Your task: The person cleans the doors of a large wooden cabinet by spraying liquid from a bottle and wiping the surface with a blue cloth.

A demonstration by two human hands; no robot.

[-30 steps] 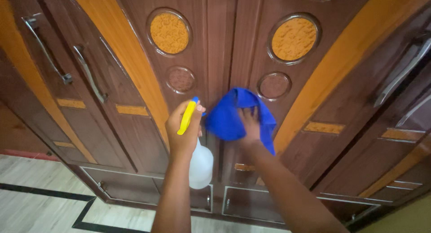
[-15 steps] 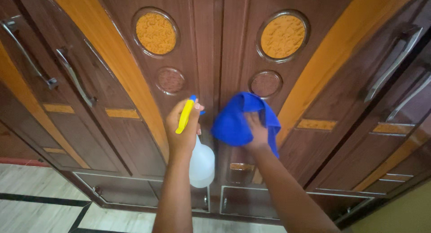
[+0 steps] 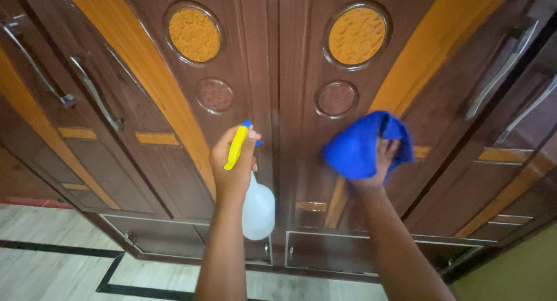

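Observation:
My left hand [image 3: 233,167] grips a white spray bottle [image 3: 258,209] by its neck, with the yellow trigger [image 3: 234,148] and blue nozzle pointing at the brown wardrobe door [image 3: 290,75]. My right hand [image 3: 378,164] presses a bunched blue cloth [image 3: 358,147] flat against the right door panel, over the orange diagonal stripe and just below a small round brown inset [image 3: 336,98]. The cloth hides most of my right fingers.
The wardrobe has several doors with metal handles at the left [image 3: 96,95] and at the right [image 3: 496,69], round orange insets [image 3: 194,34], and low drawers [image 3: 325,251] at the bottom. A pale tiled floor with a black line [image 3: 52,249] lies at lower left.
My right hand has slid the blue cloth to the right, from the centre seam onto the right door panel. The left hand with the bottle has stayed nearly still.

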